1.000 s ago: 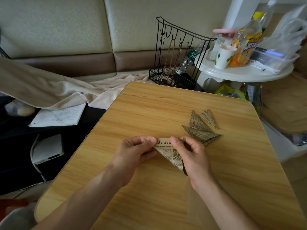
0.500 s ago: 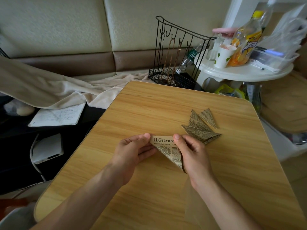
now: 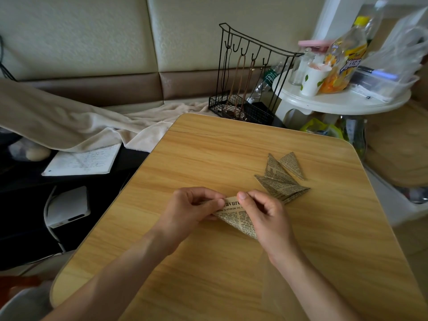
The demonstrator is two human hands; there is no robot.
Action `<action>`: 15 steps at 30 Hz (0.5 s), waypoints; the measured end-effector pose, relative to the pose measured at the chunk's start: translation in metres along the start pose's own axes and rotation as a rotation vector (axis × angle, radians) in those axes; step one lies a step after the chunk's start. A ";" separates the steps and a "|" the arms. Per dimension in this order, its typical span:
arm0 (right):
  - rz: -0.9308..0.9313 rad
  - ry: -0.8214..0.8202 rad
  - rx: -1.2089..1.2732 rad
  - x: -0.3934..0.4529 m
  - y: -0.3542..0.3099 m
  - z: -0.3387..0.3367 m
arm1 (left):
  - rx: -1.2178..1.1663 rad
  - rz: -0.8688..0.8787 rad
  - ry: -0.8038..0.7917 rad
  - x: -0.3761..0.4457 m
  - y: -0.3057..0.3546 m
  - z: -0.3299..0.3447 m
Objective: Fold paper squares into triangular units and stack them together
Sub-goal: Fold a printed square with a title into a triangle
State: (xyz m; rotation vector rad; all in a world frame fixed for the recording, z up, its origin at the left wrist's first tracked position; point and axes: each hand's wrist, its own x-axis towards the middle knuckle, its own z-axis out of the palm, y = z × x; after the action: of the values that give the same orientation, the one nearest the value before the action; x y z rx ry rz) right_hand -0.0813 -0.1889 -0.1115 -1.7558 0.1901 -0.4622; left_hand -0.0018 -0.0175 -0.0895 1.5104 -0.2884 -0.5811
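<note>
A newsprint paper triangle point(image 3: 238, 217) lies on the wooden table point(image 3: 231, 158), point toward me. My left hand point(image 3: 192, 209) pinches its upper left corner with thumb and fingers curled. My right hand point(image 3: 261, 213) covers its right side, fingers curled on the upper edge. Just beyond my right hand lies a pile of folded newsprint triangular units point(image 3: 281, 178), fanned out and overlapping.
A black wire rack point(image 3: 245, 77) stands past the table's far edge. To the right, a round white side table point(image 3: 342, 101) carries a cup, a bottle and a clear box. A blanket point(image 3: 69, 123), a notebook point(image 3: 83, 161) and a white device point(image 3: 69, 207) lie left.
My left hand's fingers have curled over the paper's upper left corner and now cover the first letters of its headline. My right hand has stayed on the right side.
</note>
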 end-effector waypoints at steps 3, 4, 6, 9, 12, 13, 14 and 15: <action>0.034 0.000 0.038 0.000 -0.003 -0.001 | 0.010 0.017 0.011 0.001 0.000 0.000; 0.041 0.003 0.045 0.000 -0.004 -0.001 | 0.016 0.021 0.014 0.001 0.000 0.000; 0.056 0.013 0.052 0.001 -0.006 -0.001 | 0.029 0.030 0.014 0.001 -0.001 0.000; 0.087 0.021 0.069 0.001 -0.006 0.000 | 0.031 0.044 0.007 0.001 -0.002 -0.001; 0.103 0.031 0.097 0.001 -0.006 0.000 | 0.030 0.060 -0.001 0.001 -0.003 -0.001; 0.107 0.034 0.102 0.001 -0.006 0.000 | 0.031 0.066 -0.004 0.001 -0.003 -0.001; 0.112 0.037 0.107 0.001 -0.006 -0.001 | 0.036 0.073 -0.010 0.001 -0.003 0.000; 0.118 0.040 0.115 0.001 -0.006 -0.001 | 0.045 0.079 -0.019 0.001 -0.003 0.001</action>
State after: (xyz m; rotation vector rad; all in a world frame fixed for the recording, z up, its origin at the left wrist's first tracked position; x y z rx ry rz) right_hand -0.0816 -0.1884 -0.1055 -1.6144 0.2886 -0.4142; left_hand -0.0017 -0.0184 -0.0921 1.5302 -0.3756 -0.5293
